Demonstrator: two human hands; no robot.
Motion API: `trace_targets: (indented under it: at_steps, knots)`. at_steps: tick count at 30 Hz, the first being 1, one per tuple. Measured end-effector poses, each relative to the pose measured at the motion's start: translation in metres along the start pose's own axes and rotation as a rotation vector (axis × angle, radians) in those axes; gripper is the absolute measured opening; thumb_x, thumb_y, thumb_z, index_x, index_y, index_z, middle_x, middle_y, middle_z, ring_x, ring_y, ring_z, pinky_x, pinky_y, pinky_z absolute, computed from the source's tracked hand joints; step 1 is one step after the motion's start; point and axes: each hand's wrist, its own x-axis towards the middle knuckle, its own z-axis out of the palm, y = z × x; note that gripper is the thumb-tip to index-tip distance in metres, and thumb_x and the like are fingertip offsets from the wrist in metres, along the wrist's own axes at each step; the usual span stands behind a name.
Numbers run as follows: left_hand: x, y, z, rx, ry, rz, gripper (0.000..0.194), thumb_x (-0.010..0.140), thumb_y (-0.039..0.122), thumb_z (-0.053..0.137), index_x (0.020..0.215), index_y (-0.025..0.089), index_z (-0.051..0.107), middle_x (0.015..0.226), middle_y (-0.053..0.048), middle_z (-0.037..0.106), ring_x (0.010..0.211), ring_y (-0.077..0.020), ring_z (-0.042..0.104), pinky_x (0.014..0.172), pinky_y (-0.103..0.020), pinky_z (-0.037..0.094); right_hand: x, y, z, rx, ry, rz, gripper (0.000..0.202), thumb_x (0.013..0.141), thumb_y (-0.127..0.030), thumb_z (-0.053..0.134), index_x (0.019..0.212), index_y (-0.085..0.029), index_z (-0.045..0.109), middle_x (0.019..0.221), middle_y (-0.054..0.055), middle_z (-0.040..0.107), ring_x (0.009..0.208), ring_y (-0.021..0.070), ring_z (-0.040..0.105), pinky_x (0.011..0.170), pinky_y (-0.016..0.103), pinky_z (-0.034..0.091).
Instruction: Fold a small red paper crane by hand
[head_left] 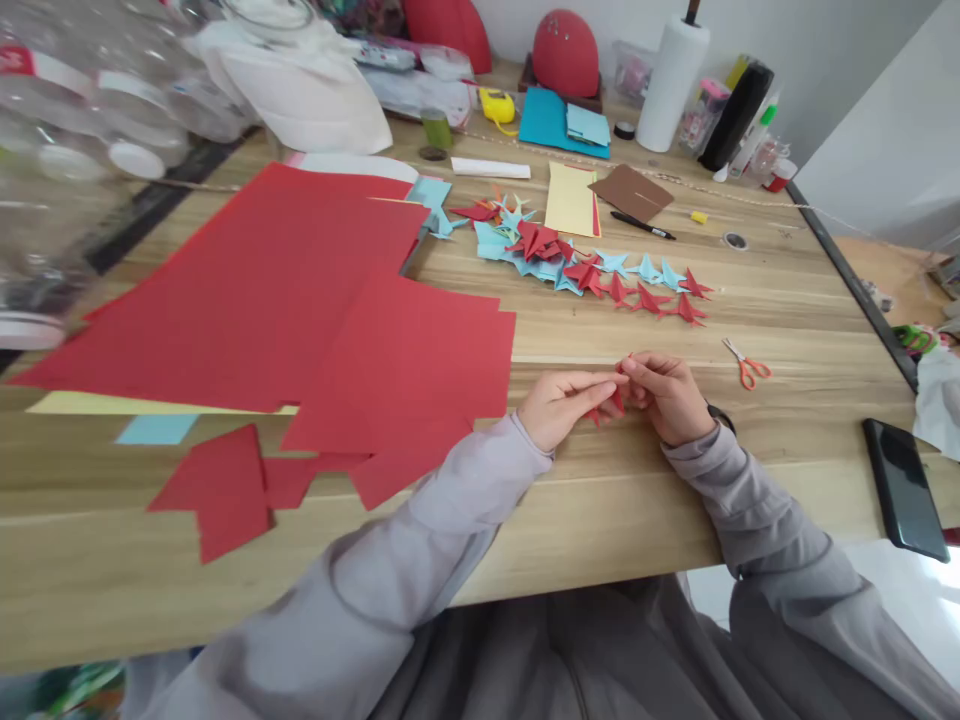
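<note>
Here the left hand (pixel 559 405) and the right hand (pixel 667 395) meet over the near part of the wooden table (pixel 600 520), fingertips pinched together on a small folded red paper piece (pixel 615 398). The piece sits between the two hands, partly hidden by the fingers, with red points poking out just below the thumbs and a sliver showing above them; the left hand's fingers reach in from the left, the right hand closes on it from the right. Both wrists rest at the table surface, grey sleeves trailing back toward the body. Just to the right of the right hand, a small pair of orange-handled scissors (pixel 746 365) lies on the wood, apart from the fingers. Beyond the hands, farther up the table, a row of folded red and blue paper figures (pixel 600 265) stretches sideways. To the left lie large red paper sheets (pixel 300 290), overlapping one another, with smaller red offcuts (pixel 225 490) nearer the table's front edge. Well off to the right, near the table's edge, a dark phone (pixel 904 490) lies flat. A black pen (pixel 643 226) lies behind the figures, beside a brown card (pixel 631 192).
</note>
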Motion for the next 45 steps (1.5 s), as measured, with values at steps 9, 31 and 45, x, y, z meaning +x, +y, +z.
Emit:
trace_targets:
  at_steps: [9,31,45]
  knots:
    - [-0.004,0.003,0.004,0.002,-0.013,0.014,0.027,0.057,0.021,0.080,0.082,0.013,0.073,0.067,-0.003,0.071,0.056,-0.0129,0.065,0.058,-0.026,0.056,-0.002,-0.001,0.002,-0.052,-0.006,-0.013,0.027,0.068,-0.040,0.075,0.062,-0.016,0.064,0.042,-0.007,0.046,0.037,0.0044,0.038,0.037,0.019,0.030]
    - [0.010,-0.006,-0.011,-0.221,0.156,-0.011,0.043,0.048,0.025,0.085,0.087,0.010,0.072,0.063,-0.006,0.071,0.058,-0.0169,0.067,0.060,-0.031,0.056,-0.010,-0.004,0.003,-0.754,-0.113,-0.742,0.006,0.081,-0.016,0.063,0.081,-0.021,0.066,0.074,0.003,0.067,0.070,0.0140,0.060,0.065,0.029,0.049]
    - [0.007,0.000,-0.005,-0.097,0.196,0.026,0.033,0.054,0.028,0.082,0.082,0.012,0.074,0.074,-0.007,0.073,0.054,-0.0145,0.065,0.059,-0.030,0.058,-0.008,-0.002,-0.003,-0.830,-0.026,-0.682,0.006,0.082,-0.026,0.062,0.078,-0.024,0.066,0.075,0.003,0.067,0.070,0.0166,0.060,0.067,0.032,0.049]
